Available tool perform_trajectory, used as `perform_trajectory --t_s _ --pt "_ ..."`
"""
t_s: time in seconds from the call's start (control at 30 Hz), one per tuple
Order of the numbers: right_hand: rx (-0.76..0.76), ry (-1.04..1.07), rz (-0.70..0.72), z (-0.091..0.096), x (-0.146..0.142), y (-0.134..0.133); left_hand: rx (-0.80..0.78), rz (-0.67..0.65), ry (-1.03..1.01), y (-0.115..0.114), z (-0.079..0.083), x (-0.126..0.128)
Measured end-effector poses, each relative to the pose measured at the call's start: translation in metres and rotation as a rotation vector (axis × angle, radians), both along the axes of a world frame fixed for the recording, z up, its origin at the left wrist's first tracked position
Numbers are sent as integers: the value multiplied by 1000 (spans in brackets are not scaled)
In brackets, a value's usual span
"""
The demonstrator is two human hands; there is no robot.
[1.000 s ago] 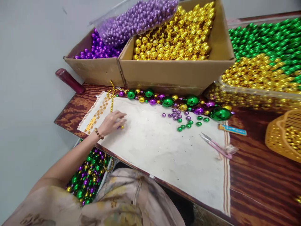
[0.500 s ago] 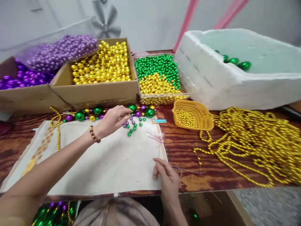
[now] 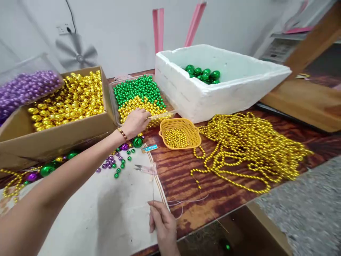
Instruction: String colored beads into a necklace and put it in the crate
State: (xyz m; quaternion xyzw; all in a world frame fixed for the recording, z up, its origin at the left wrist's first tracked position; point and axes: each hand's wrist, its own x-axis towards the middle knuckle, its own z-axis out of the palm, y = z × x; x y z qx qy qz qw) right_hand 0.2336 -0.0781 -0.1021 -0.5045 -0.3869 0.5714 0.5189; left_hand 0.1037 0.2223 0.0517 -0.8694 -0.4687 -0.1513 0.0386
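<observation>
My left hand [image 3: 135, 122], a beaded bracelet at its wrist, is over the front of a clear plastic tray [image 3: 113, 117], at the gold beads [image 3: 138, 104]. Its fingers look bent and slightly apart; the tips are partly hidden, and no bead shows in them. Low on the white cloth, my right hand [image 3: 163, 222] pinches a thin needle [image 3: 153, 190] pointing up. A pale thread [image 3: 191, 200] loops on the table to its right. Small scissors [image 3: 145, 169] lie just beyond the needle. Loose purple and green beads [image 3: 116, 163] are scattered on the cloth [image 3: 125, 209].
An orange basket [image 3: 195, 137] of small gold beads stands right of the tray. Gold bead strands [image 3: 253, 145] pile up on the right. Behind are a white foam box [image 3: 226, 96] with large green balls and a cardboard box [image 3: 80, 129] of gold balls.
My left hand has moved from the loose beads on the cloth to the gold beads in the tray. The view has turned right. My right hand keeps its pinch.
</observation>
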Motion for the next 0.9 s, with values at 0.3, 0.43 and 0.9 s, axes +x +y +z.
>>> perform_trajectory --t_s 0.3,0.43,0.9 --pt "291 -977 388 27 7 28 -21 -15 18 11 3 30" --pt "289 -1245 506 57 37 61 -3 -89 -57 27 19 55" --pt "344 -871 -603 193 276 322 -6 -266 287 109 63 230"
